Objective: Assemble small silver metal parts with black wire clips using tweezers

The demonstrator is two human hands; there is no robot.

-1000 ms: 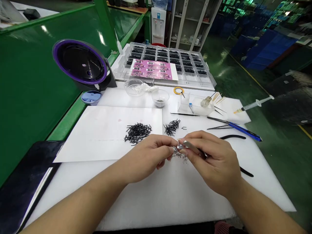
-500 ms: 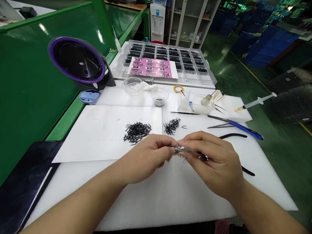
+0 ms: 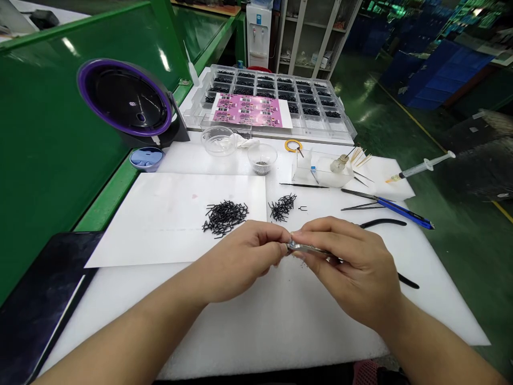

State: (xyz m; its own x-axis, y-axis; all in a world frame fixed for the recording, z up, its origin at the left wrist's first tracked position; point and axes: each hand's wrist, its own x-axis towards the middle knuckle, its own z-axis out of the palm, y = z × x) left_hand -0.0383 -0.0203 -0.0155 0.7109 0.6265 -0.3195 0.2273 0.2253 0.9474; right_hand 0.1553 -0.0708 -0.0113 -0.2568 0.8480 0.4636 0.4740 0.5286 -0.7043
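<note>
My right hand (image 3: 355,267) is closed around a pair of pliers (image 3: 315,249) with a silvery metal head. Its two black handles stick out to the right behind the hand. Thumb and forefinger of my left hand (image 3: 240,259) pinch at the tip of the pliers' jaws; what lies between them is too small and covered to make out. Just beyond the hands is a small pile of black forked pieces (image 3: 282,207), with a single forked piece (image 3: 302,208) beside it. A larger pile of black pieces (image 3: 225,218) rests on white paper (image 3: 160,214).
A compartment tray (image 3: 336,125) full of black pieces stands at the back, a pink printed sheet (image 3: 248,110) on it. Clear dishes (image 3: 262,159), a glass bottle (image 3: 340,164), blue-handled pliers (image 3: 404,212) and a syringe (image 3: 425,167) lie beyond my hands. A purple-rimmed fan (image 3: 126,99) stands left.
Both hands stay at the same spot, with the pliers' head turned very slightly. The piles and tools have not moved.
</note>
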